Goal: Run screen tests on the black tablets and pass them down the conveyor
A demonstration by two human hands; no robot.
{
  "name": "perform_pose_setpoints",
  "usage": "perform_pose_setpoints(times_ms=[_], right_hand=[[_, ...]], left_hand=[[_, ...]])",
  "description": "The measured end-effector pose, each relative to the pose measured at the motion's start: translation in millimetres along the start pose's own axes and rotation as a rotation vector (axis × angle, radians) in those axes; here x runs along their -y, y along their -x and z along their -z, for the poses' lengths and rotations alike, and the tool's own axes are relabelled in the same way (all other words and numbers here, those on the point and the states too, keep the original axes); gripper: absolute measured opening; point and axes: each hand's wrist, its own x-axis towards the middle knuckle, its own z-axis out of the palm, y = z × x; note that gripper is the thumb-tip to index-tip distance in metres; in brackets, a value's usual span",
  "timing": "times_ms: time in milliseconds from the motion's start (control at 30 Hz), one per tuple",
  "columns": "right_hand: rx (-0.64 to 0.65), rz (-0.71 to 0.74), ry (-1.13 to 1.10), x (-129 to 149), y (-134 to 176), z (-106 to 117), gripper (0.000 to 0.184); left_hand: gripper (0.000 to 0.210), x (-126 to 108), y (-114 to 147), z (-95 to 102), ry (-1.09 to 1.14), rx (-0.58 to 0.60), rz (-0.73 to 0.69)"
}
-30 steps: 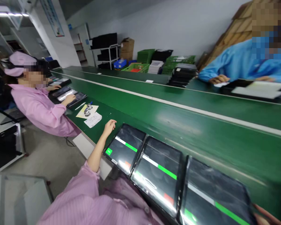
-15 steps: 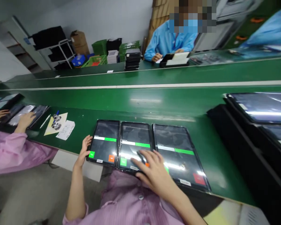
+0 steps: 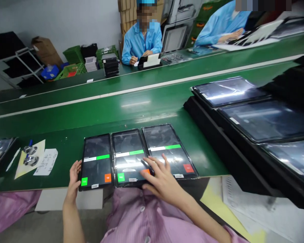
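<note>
Here, in the head view, three tablets lie side by side at the near edge of the green worktop [image 3: 66, 148], each screen showing a white-and-green bar with a green and an orange-red button below. The left hand [image 3: 74, 175] rests against the left edge of the left tablet [image 3: 96, 161], fingers loosely curled, holding nothing. The right hand [image 3: 162, 177] lies flat with fingers spread across the lower part of the middle tablet [image 3: 128, 156] and onto the right tablet [image 3: 168, 150], touching the glass. The step in hand looks like checking the screens by touch. A tap on one small button would call for a single fingertip placed squarely, clear of the neighbouring button.
</note>
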Motion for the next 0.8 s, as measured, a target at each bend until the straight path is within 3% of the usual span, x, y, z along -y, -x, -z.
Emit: perform_pose_setpoints(times_ms=[133,267,367,433,500,600,733,800], right_hand=[[-0.123,-0.118,0.036,-26,22,20,0.036],[0.021,-0.149,0.047,-42,36,32,0.043],[0.003,-0.150,0.084,-60,41,45,0.044],[-0.046,-0.246,0.078,-83,40,50,0.046],[-0.055,-0.388,0.038,-116,32,49,0.050],[-0.120,-0.644,-0.161,-171,10,30,0.066],[-0.204,-1.044,-0.709,-212,-17,0,0.090],[-0.180,-1.060,-0.772,-211,-21,-5,0.093]], left_hand=[[0.104,0,-2,-1.7,0.006,-0.037,0.039],[0.101,-10,-7,3.2,-0.015,-0.030,0.152],[0.081,-31,-20,3.0,-0.130,-0.052,0.228],[0.068,-53,-36,-5.0,-0.341,-0.056,0.158],[0.058,-76,-60,-22.6,-0.614,-0.029,-0.006],[0.044,-105,-103,-67.8,-0.819,0.099,-0.197],[0.039,-121,-145,-138.3,-1.086,0.304,-0.224],[0.033,-123,-154,-162.1,-1.148,0.322,-0.189]])
